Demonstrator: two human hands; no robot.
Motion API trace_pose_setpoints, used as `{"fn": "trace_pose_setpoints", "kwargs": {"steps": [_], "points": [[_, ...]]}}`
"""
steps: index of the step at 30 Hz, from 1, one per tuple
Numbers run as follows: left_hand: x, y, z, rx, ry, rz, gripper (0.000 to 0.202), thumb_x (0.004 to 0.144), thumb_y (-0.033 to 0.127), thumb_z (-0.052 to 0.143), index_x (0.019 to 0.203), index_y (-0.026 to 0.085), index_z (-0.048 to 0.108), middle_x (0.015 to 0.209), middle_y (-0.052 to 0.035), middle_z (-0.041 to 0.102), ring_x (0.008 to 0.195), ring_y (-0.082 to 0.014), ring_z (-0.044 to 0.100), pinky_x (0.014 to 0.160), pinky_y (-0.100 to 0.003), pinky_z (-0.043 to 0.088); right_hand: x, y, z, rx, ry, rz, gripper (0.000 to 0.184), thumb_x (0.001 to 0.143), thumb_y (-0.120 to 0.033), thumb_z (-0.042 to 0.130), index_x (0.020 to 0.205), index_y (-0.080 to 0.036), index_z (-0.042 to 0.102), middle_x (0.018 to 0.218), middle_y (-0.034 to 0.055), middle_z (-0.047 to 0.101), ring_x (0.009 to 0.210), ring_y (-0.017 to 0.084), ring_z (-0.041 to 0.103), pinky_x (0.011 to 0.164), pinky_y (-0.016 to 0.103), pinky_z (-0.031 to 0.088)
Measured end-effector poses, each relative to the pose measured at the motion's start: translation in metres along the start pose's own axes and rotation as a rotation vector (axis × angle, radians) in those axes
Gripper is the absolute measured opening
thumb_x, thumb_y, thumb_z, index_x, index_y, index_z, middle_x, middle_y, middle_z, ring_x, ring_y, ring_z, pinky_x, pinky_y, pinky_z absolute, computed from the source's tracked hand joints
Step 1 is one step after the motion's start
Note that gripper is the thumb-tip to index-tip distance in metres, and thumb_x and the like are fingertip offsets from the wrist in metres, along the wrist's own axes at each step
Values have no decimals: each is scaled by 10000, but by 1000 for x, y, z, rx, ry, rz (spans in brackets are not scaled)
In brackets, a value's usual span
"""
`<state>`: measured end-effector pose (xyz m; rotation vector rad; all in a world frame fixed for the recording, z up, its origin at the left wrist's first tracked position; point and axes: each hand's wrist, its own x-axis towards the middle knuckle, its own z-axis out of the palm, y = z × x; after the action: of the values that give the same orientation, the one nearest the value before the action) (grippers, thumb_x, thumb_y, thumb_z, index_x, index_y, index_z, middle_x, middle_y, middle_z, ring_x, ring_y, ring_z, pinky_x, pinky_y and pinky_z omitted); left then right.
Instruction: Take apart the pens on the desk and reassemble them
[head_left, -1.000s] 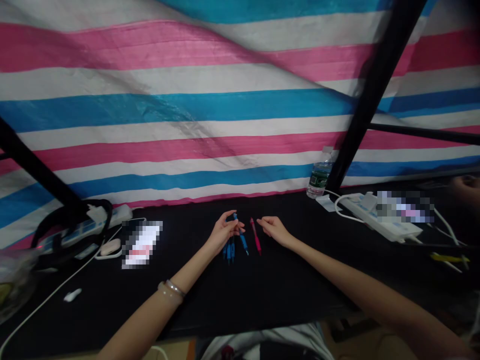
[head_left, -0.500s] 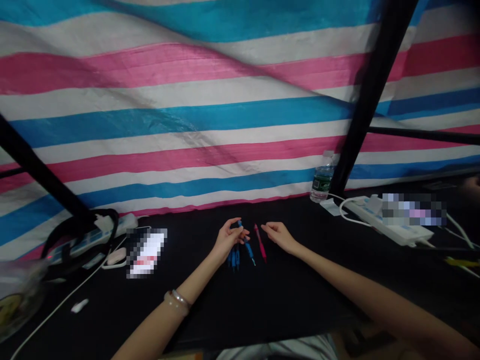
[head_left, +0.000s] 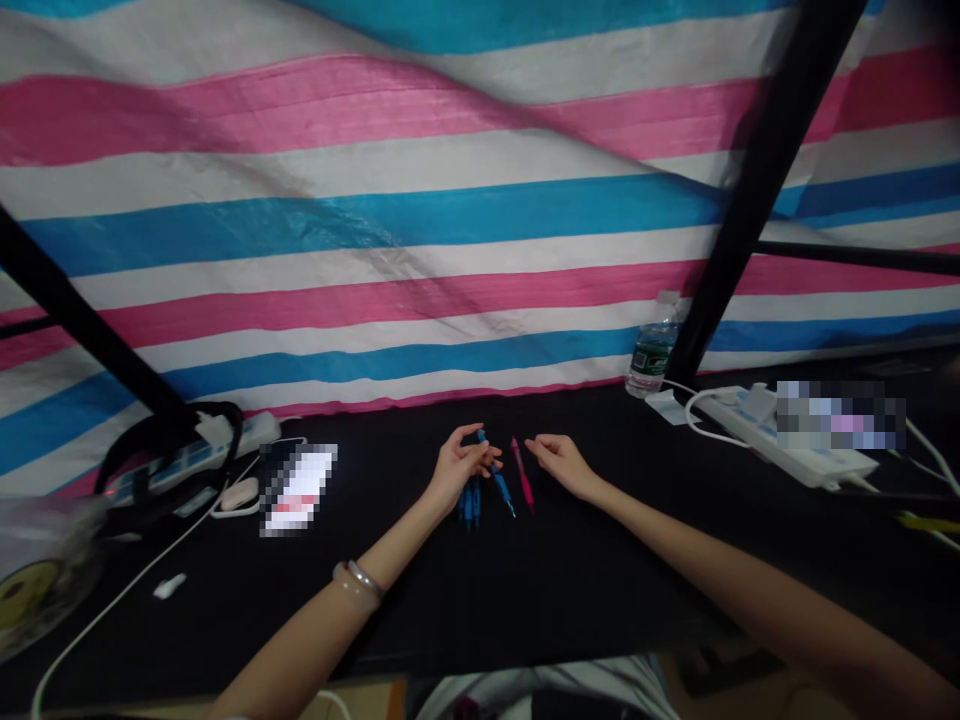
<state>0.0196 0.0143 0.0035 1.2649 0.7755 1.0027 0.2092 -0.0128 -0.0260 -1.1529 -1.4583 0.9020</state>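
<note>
A slim blue pen (head_left: 500, 487), its pale tip pointing down and to the right, is between the thumb and fingers of my left hand (head_left: 458, 467). Several more blue pens (head_left: 469, 506) lie side by side just below that hand, their upper ends hidden by it. A pink-red pen (head_left: 523, 478) lies on the black tabletop (head_left: 525, 590) between my two hands. Right of this pen, not touching it, my right hand (head_left: 564, 466) is closed with thumb and forefinger together; whether anything small is in the pinch I cannot make out.
At left are a power strip (head_left: 259, 436), a blurred-out phone (head_left: 301, 490), a pink earbud case (head_left: 240, 494), a white earbud (head_left: 169, 586) and a plastic bag (head_left: 45, 570). A water bottle (head_left: 651, 352) and another power strip (head_left: 795, 440) stand right. Striped sheeting hangs behind.
The camera view has shifted slightly, so the whole scene sits a little differently. Both hands and the pens keep about the same places on the table. A hand at the far right edge has mostly gone from view.
</note>
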Motion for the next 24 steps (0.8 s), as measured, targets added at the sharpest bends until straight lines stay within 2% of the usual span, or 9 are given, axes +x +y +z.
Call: {"fn": "trace_pose_setpoints", "kwargs": {"steps": [5,7,14,18,22,24], "points": [[-1,1,1,8,-40,0,574,710,327,659,1194,136,415,807,-108,682,611,-175,652,476,-212,438,-1,-2,-1,1,-2,12,457,775,-535,471,503,-198,325,423,-67,303,403,68,260,404,222,184],[-1,1,2,0,-22,9,580,712,323,658,1203,144,406,814,-107,682,617,-171,652,483,-210,439,-1,-3,-1,-5,1,23,465,766,-551,473,504,-200,318,420,-68,298,402,69,255,400,222,176],[-1,0,2,29,7,17,497,700,346,667,1084,144,423,756,-86,679,589,-165,644,448,-193,427,-1,-3,-1,-67,17,-22,460,792,-533,444,510,-198,302,461,-63,280,437,74,267,430,221,213],[-1,0,3,32,17,47,543,689,350,674,1106,158,386,700,-47,666,517,-134,617,445,-196,441,-13,-19,-1,-358,53,-152,408,825,-481,425,549,-181,405,484,-48,350,460,82,324,480,224,243],[-1,-1,6,72,47,66,545,668,362,686,1075,149,394,612,-6,633,465,-134,600,411,-193,435,-28,-45,8,-676,-76,-375,342,763,-478,529,608,-177,480,556,-13,482,528,98,417,534,233,258],[-2,-2,8,101,52,79,535,657,356,696,1055,152,401,580,10,618,447,-135,594,399,-190,433,-34,-54,14,-800,-130,-415,340,759,-485,529,619,-177,497,593,18,535,566,121,454,543,246,250]]}}
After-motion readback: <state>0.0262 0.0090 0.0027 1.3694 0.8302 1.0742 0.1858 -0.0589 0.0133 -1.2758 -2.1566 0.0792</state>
